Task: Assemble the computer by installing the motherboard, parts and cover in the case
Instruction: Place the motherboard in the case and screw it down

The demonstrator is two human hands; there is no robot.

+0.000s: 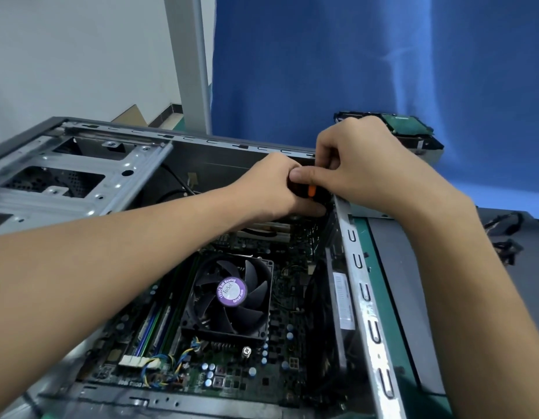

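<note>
Now L hand [271, 189] + R hand [362, 164] fingers both grip blk/orange tool handle [311, 191] at case [365, 297] rim.

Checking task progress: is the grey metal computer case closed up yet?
No, the grey metal computer case lies open, its black purple-labelled cooler fan and green motherboard exposed.

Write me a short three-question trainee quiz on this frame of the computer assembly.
1. True or false: the motherboard lies outside the case.
2. What do the left hand and the right hand hold between them? A) a black-and-orange tool B) a loose cable C) a memory stick
3. Fill in: the round label on the CPU fan is coloured ___.
Key: 1 false, it sits inside; 2 A; 3 purple.
</note>
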